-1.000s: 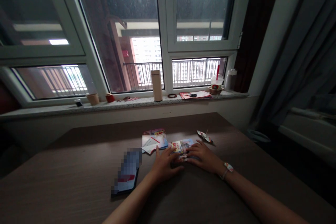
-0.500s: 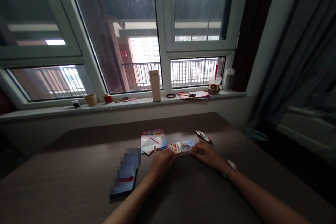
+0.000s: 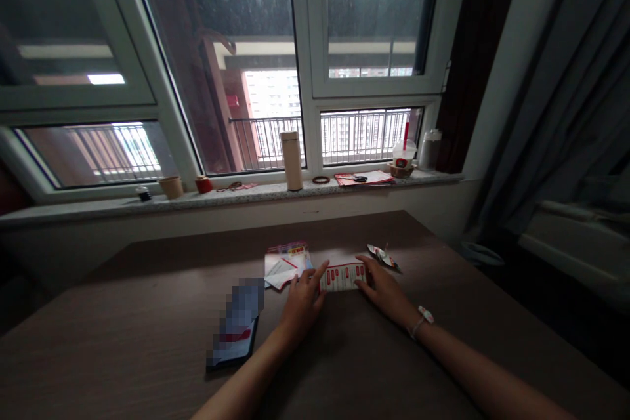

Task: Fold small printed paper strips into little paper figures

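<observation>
A small printed paper (image 3: 343, 276), white with red marks, lies folded on the dark wooden table (image 3: 147, 354). My left hand (image 3: 302, 302) lies flat with fingers spread, its fingertips on the paper's left end. My right hand (image 3: 381, 287) rests at the paper's right end, fingers stretched out and pressing on it; a bracelet sits on that wrist. A stack of colourful leaflets (image 3: 287, 262) lies just left of the paper. A small folded paper figure (image 3: 383, 256) sits behind my right hand.
A phone (image 3: 237, 327) lies on the table left of my left arm. The windowsill (image 3: 98, 205) holds a tall beige flask (image 3: 292, 160), cups, a red ring, papers with scissors and a drink cup with a red straw (image 3: 404, 156). Dark curtains hang at the right.
The paper has been turned or folded over: its colourful side showed before, now a white side with red marks faces up. Both hands moved slightly away from me with it.
</observation>
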`<act>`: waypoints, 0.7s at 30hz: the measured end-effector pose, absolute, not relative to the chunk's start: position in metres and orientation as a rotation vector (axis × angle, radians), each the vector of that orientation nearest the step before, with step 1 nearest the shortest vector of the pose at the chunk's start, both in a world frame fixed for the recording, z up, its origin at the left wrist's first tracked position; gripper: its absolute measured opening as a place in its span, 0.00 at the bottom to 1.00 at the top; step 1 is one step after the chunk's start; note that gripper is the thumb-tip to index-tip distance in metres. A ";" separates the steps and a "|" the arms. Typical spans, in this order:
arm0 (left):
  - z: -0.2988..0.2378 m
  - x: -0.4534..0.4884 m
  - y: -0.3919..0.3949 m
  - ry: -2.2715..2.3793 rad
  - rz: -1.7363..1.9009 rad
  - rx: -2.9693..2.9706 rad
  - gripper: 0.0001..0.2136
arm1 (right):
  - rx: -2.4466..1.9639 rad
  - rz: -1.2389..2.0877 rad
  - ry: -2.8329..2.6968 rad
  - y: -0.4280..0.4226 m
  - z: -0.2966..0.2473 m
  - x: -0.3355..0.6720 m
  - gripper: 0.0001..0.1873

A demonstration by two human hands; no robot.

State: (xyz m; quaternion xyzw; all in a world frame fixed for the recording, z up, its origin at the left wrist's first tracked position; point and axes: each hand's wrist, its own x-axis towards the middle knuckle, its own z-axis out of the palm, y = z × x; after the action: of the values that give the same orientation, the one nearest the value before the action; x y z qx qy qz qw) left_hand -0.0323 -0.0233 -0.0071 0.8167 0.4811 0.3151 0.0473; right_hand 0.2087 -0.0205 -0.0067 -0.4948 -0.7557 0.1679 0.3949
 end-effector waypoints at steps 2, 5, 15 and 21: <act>-0.006 -0.032 -0.023 1.485 0.920 2.527 0.30 | -1.235 0.412 -1.901 -0.021 -0.007 0.207 0.29; -0.003 -0.031 -0.025 1.542 0.807 2.552 0.22 | -1.224 0.418 -1.927 -0.022 -0.006 0.206 0.27; 0.001 -0.028 -0.033 1.641 0.628 2.563 0.15 | -1.329 0.211 -2.077 -0.025 -0.008 0.207 0.11; 0.000 -0.030 -0.032 1.550 0.517 2.569 0.17 | -1.285 0.213 -2.171 -0.027 -0.003 0.209 0.10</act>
State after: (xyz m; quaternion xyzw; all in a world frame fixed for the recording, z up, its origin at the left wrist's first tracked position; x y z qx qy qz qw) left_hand -0.0304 -0.0322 -0.0003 0.8429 0.5084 0.1695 0.0484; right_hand 0.2091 -0.0269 -0.0030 -0.4841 -0.8180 0.0802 0.3000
